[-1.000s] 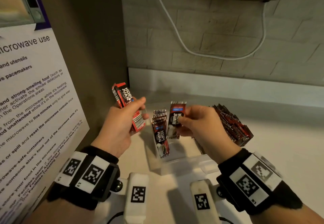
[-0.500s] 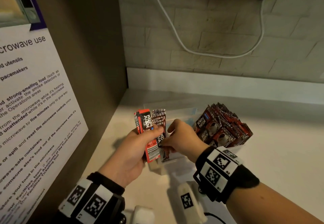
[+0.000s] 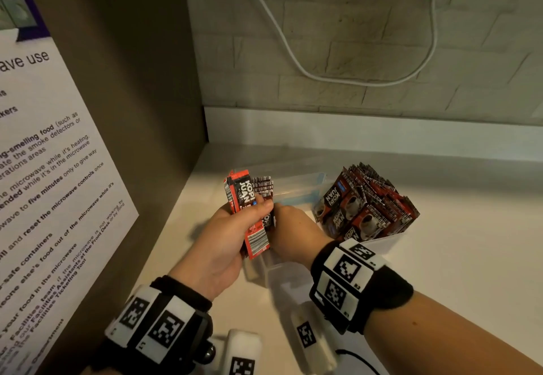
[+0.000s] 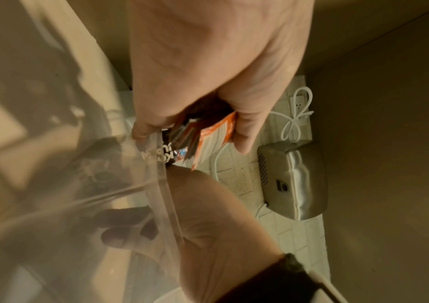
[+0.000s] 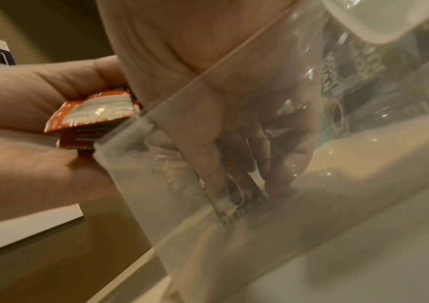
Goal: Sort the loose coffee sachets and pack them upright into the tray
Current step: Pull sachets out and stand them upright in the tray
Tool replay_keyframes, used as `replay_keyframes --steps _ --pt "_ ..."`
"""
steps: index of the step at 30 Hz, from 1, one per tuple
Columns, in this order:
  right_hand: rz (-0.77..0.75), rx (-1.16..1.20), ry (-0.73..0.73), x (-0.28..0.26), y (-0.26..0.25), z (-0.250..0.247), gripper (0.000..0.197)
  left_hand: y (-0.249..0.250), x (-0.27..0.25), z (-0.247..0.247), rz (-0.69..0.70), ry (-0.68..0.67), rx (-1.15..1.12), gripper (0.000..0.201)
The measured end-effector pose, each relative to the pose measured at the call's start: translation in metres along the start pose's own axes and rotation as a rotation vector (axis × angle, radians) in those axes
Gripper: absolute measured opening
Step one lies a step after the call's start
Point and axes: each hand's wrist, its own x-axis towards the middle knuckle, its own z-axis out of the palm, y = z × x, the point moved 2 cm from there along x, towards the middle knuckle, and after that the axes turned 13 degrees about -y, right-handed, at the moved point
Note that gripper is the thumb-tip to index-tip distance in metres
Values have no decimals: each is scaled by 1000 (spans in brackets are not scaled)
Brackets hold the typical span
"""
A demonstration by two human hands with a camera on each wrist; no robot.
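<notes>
A pale counter [image 3: 440, 271] runs into a corner under a brick wall [image 3: 352, 51], where a white cable [image 3: 293, 60] loops down; a printed notice [image 3: 44, 183] hangs on the panel at the left. On the counter sits a clear plastic tray [image 3: 299, 189] with more than one compartment. Its right compartment is packed with upright red and black coffee sachets [image 3: 367, 207]. The left hand [image 3: 223, 245] hovers at the tray's near left corner, thumb and fingers curled round a loose bundle of sachets [image 3: 246, 207] held roughly upright above the rim. Just beside it, the right hand [image 3: 293, 233] reaches down into the left compartment; seen through the clear wall, its fingers [image 5: 202, 164] pinch a single sachet [image 5: 236, 192] standing on end, its lower edge at the tray floor.
</notes>
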Motion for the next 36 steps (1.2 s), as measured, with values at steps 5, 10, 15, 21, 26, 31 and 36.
replay_keyframes --steps 5,10,15,21,26,31,36 --pt "-21 17 -23 -2 0 -2 29 1 0 -1 18 23 -1 9" --pt "65 107 13 -1 6 -2 37 11 -1 -10 79 160 -42 15" --pt "117 181 57 -7 7 -15 57 19 -4 -23 94 281 -64 9" --pt "-136 523 371 -34 -13 -50 25 25 -7 -18 132 206 -18 9" --pt "-351 543 273 -55 -36 -47 29 22 -4 -5 173 180 20 17" --pt "-344 272 397 -59 -39 -36 46 21 2 2 185 193 27 14" --pt "-322 266 389 -58 -40 -32 30 25 0 7 169 117 60 46"
